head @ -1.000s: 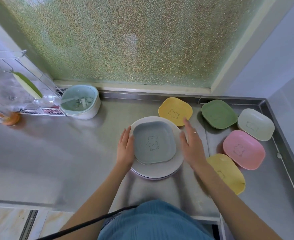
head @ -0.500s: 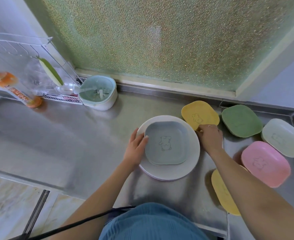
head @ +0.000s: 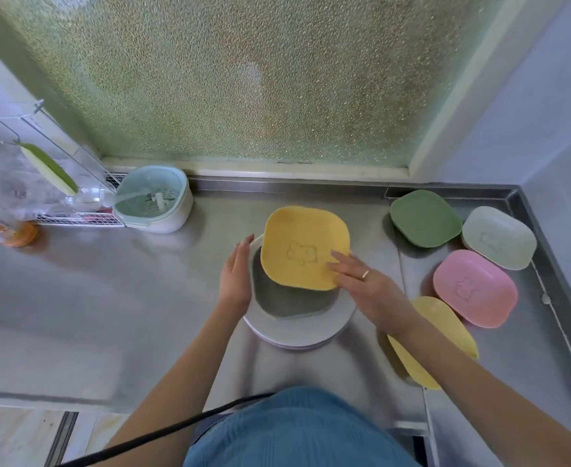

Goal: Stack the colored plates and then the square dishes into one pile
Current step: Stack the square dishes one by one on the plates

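A pile of round plates stands mid-counter with a grey-blue square dish on top. My right hand grips the near right corner of a yellow square dish and holds it tilted over the grey-blue one. My left hand rests flat against the left edge of the pile, fingers straight. To the right lie a dark green dish, a pale mint dish, a pink dish and a second yellow dish, partly hidden by my right forearm.
A mint strainer bowl sits at the back left beside a wire rack and an orange-capped bottle. A frosted window rises behind the steel counter; a raised rim runs along the right side.
My right hand took the yellow square dish from behind the pile and lifted it over the grey-blue dish. My left hand stayed at the pile's left edge.
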